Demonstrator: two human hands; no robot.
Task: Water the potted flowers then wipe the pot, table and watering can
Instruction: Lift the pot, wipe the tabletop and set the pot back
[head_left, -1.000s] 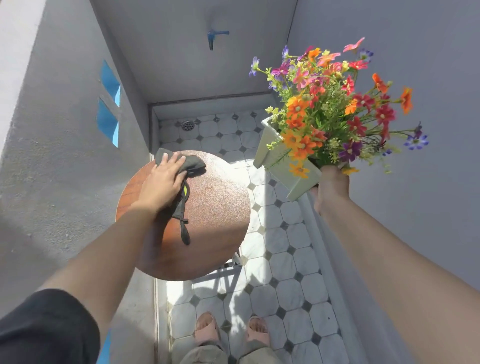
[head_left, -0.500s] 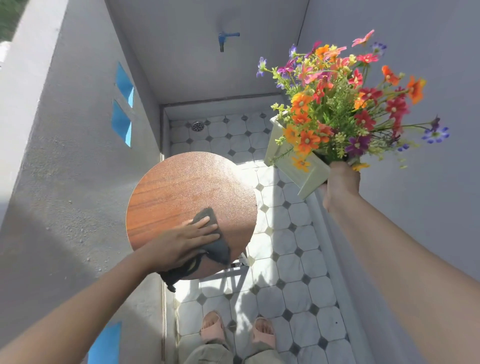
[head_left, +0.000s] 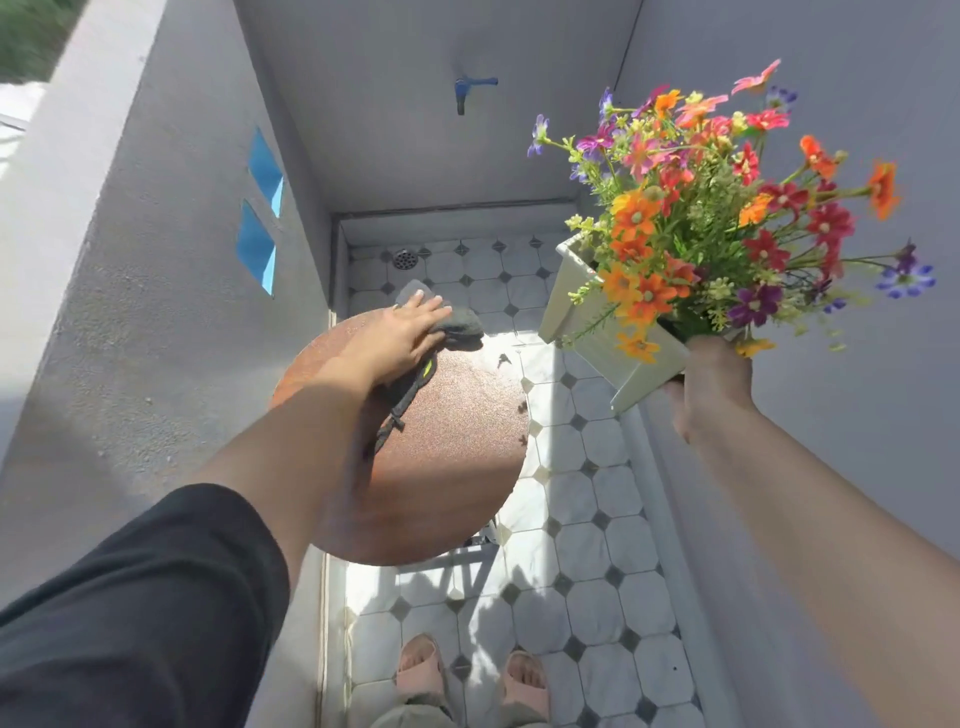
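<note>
My right hand (head_left: 711, 384) holds a pale green square pot (head_left: 597, 332) up in the air at the right, tilted, with orange, red, pink and purple flowers (head_left: 727, 218) spreading from it. My left hand (head_left: 400, 343) lies flat on a dark grey cloth (head_left: 457, 322) and presses it on the far edge of the small round brown table (head_left: 457, 441). A strap of the cloth trails toward me over the tabletop. No watering can is in view.
Grey walls close in on the left, far side and right. A blue tap (head_left: 470, 91) sticks out of the far wall, with a floor drain (head_left: 405, 258) below it. White tiled floor (head_left: 587, 519) runs to my sandalled feet (head_left: 467, 675).
My left hand has swept the cloth from the near edge of the table back to the far edge. The pot stays raised in my right hand.
</note>
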